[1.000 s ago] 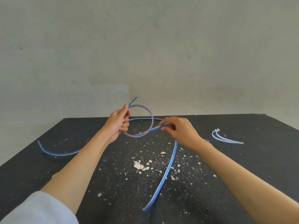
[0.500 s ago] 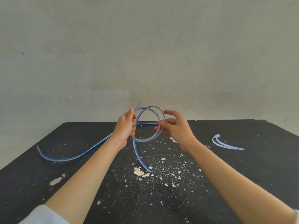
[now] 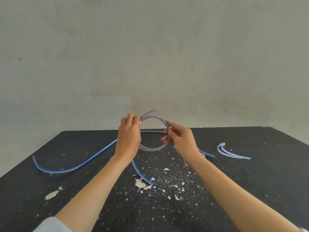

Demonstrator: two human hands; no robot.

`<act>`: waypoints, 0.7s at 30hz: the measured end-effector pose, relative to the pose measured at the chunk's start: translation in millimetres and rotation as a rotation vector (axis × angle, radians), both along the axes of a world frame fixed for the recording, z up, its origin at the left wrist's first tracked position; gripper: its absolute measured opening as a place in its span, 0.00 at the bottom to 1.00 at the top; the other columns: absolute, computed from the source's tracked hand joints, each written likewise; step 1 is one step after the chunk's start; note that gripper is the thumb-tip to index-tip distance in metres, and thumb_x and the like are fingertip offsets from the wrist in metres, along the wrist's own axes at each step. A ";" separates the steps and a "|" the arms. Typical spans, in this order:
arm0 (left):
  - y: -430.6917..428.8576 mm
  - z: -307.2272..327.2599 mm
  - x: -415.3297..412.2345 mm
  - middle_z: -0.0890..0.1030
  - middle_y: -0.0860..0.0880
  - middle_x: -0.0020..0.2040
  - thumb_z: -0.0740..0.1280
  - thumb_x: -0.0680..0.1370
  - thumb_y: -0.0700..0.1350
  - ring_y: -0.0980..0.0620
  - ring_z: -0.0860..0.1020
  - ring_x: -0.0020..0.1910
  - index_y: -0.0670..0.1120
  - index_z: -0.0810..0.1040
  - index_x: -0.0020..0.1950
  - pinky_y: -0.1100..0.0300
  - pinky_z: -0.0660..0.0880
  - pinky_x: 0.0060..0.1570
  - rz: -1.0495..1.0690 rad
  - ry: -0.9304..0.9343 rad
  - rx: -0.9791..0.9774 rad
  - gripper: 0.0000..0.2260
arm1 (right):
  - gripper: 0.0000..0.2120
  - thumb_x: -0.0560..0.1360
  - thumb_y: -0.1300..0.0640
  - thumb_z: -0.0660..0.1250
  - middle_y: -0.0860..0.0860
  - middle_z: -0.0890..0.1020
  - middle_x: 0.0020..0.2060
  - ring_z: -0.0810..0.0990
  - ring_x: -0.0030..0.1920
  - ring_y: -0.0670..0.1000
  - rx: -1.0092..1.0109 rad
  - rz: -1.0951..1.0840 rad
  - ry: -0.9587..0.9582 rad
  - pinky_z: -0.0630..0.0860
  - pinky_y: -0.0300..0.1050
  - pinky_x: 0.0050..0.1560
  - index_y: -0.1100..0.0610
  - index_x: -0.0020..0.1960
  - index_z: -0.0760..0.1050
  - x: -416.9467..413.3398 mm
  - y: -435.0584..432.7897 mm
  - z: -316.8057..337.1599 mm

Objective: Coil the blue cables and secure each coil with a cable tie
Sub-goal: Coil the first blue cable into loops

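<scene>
A blue cable coil (image 3: 154,149) of about two loops is held upright above the black table (image 3: 250,190). My left hand (image 3: 128,139) pinches the coil's left side near the top, where a short end sticks up. My right hand (image 3: 180,141) grips the coil's right side with thumb and fingers. A short tail (image 3: 141,175) hangs from the coil down to the table. A second blue cable (image 3: 75,166) lies in a long wave across the table behind my hands, its right end (image 3: 209,154) showing past my right wrist. Two white cable ties (image 3: 232,152) lie at the right.
White plaster flakes and dust (image 3: 142,184) are scattered over the table's middle, with a larger flake (image 3: 51,195) at the left. A pale wall (image 3: 150,56) rises straight behind the table's far edge.
The long tail of the cable has been wound into a second loop, leaving a short tail. My right hand shifted from the straight run to the coil's right side. The coil rose slightly.
</scene>
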State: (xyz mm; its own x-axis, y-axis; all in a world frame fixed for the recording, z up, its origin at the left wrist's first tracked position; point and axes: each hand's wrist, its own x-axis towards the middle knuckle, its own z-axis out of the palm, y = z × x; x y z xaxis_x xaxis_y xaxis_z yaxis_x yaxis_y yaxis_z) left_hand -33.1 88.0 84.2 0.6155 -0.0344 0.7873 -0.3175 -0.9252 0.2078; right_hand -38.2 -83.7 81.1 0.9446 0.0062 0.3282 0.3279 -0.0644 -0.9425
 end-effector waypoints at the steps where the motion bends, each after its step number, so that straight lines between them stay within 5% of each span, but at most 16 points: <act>1: 1.8 -0.8 1.8 0.76 0.41 0.53 0.59 0.80 0.38 0.43 0.73 0.49 0.38 0.74 0.57 0.56 0.69 0.40 0.039 -0.041 0.056 0.08 | 0.18 0.79 0.67 0.57 0.50 0.82 0.41 0.82 0.37 0.50 -0.010 -0.005 -0.009 0.81 0.47 0.49 0.57 0.67 0.71 0.4 0.7 0.5; 5: 7.3 0.7 6.4 0.74 0.41 0.66 0.62 0.78 0.35 0.40 0.70 0.66 0.38 0.71 0.67 0.47 0.69 0.60 0.050 0.029 0.119 0.16 | 0.17 0.79 0.67 0.57 0.51 0.82 0.41 0.83 0.38 0.51 -0.001 -0.023 -0.034 0.81 0.44 0.47 0.55 0.64 0.74 0.9 0.4 1.9; 9: 7.7 4.1 7.0 0.80 0.41 0.54 0.59 0.80 0.38 0.43 0.79 0.51 0.38 0.68 0.69 0.49 0.73 0.55 -0.049 0.142 0.123 0.17 | 0.17 0.79 0.68 0.57 0.52 0.81 0.42 0.82 0.37 0.49 0.011 -0.028 -0.042 0.81 0.43 0.45 0.52 0.60 0.76 2.0 -4.0 1.0; 14: -1.7 10.6 -1.8 0.75 0.47 0.36 0.51 0.82 0.46 0.45 0.78 0.38 0.43 0.72 0.55 0.53 0.74 0.42 -0.309 0.584 -0.251 0.12 | 0.18 0.79 0.68 0.56 0.51 0.82 0.39 0.81 0.34 0.48 0.023 -0.073 -0.031 0.77 0.36 0.36 0.53 0.59 0.77 11.3 -13.0 2.3; 16: -5.2 9.7 -6.5 0.72 0.49 0.33 0.51 0.82 0.47 0.49 0.78 0.36 0.45 0.71 0.50 0.57 0.75 0.44 -0.418 0.690 -0.395 0.11 | 0.17 0.79 0.68 0.56 0.51 0.82 0.40 0.81 0.34 0.49 0.020 -0.073 -0.009 0.81 0.41 0.41 0.55 0.60 0.77 15.5 -15.0 1.2; 21: -8.8 -6.7 -4.2 0.67 0.52 0.29 0.51 0.83 0.46 0.51 0.79 0.33 0.46 0.68 0.44 0.48 0.71 0.53 -0.527 0.767 -0.855 0.11 | 0.17 0.79 0.67 0.59 0.57 0.82 0.47 0.82 0.42 0.56 -0.027 0.037 0.155 0.81 0.52 0.50 0.60 0.67 0.72 16.2 -18.5 -3.0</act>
